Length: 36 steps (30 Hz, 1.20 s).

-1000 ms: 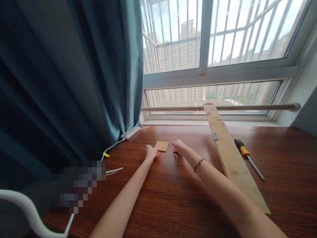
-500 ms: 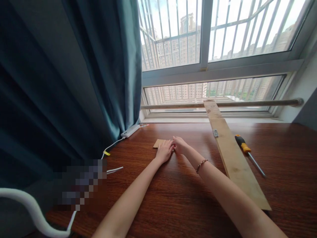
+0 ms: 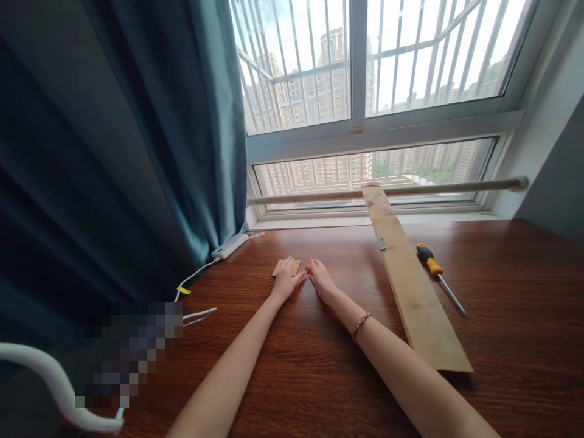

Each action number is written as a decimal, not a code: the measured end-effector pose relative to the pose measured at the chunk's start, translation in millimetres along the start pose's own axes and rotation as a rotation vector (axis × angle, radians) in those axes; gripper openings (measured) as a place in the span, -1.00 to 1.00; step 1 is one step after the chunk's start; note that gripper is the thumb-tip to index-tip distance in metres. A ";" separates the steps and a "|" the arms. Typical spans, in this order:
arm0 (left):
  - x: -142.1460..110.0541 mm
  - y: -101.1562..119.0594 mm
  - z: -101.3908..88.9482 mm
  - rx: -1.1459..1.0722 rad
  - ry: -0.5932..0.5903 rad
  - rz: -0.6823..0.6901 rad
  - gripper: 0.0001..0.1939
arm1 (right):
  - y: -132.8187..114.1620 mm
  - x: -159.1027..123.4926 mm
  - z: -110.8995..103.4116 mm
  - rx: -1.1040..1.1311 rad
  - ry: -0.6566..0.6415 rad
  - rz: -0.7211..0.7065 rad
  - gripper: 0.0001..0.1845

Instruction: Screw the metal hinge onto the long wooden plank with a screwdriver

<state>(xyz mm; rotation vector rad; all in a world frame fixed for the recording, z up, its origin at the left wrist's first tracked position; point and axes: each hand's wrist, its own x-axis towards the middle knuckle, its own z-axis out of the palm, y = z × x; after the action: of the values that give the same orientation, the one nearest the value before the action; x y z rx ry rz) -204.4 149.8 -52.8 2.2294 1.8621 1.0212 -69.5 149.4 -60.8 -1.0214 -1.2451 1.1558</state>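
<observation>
My left hand (image 3: 286, 281) lies flat on the dark wooden table (image 3: 319, 365), its stretched fingers resting on the near edge of a small light wooden square (image 3: 283, 266). My right hand (image 3: 320, 280), with a bead bracelet on the wrist, rests on the table just right of it. Its fingers are stretched out and hold nothing, and the fingertips nearly touch those of the left hand.
A long pale plank (image 3: 413, 292) with a small metal hinge (image 3: 381, 243) leans from the table onto a rod (image 3: 456, 187) along the window. An orange-and-black screwdriver (image 3: 435, 274) lies to its right. A white power strip (image 3: 229, 246) and cable sit by the teal curtain (image 3: 137, 152).
My left hand has slid right onto the small wooden square, which it had only been beside. Both hands have come together, and the view has shifted right.
</observation>
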 end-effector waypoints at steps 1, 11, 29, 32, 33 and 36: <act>0.3 -0.8 -3.1 -0.017 -0.010 0.008 -0.49 | 1.5 -0.9 0.0 -0.010 0.017 -0.003 -0.63; -1.0 -12.4 -17.0 -0.039 -0.107 0.109 -0.73 | 3.8 -7.7 -4.2 -0.041 0.114 -0.009 -0.72; -10.8 39.5 -29.4 0.458 0.017 -0.009 -0.83 | -2.4 -13.5 -5.2 -0.189 0.021 -0.022 -0.82; -6.5 42.9 -18.3 0.400 0.045 -0.088 -0.79 | -1.1 -12.8 -4.2 -0.196 0.005 -0.025 -0.83; -5.3 43.2 -14.4 0.385 0.039 -0.101 -0.77 | -0.6 -12.5 -3.8 -0.196 -0.007 -0.028 -0.84; -3.4 40.4 -5.3 0.359 0.040 -0.111 -0.73 | 1.3 -10.6 -2.2 -0.192 -0.044 -0.037 -0.85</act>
<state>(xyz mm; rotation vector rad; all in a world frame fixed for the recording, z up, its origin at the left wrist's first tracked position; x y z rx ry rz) -172.7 134.0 -32.1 2.2600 2.3161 0.7688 -67.1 139.3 -63.9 -1.1143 -1.4247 1.0504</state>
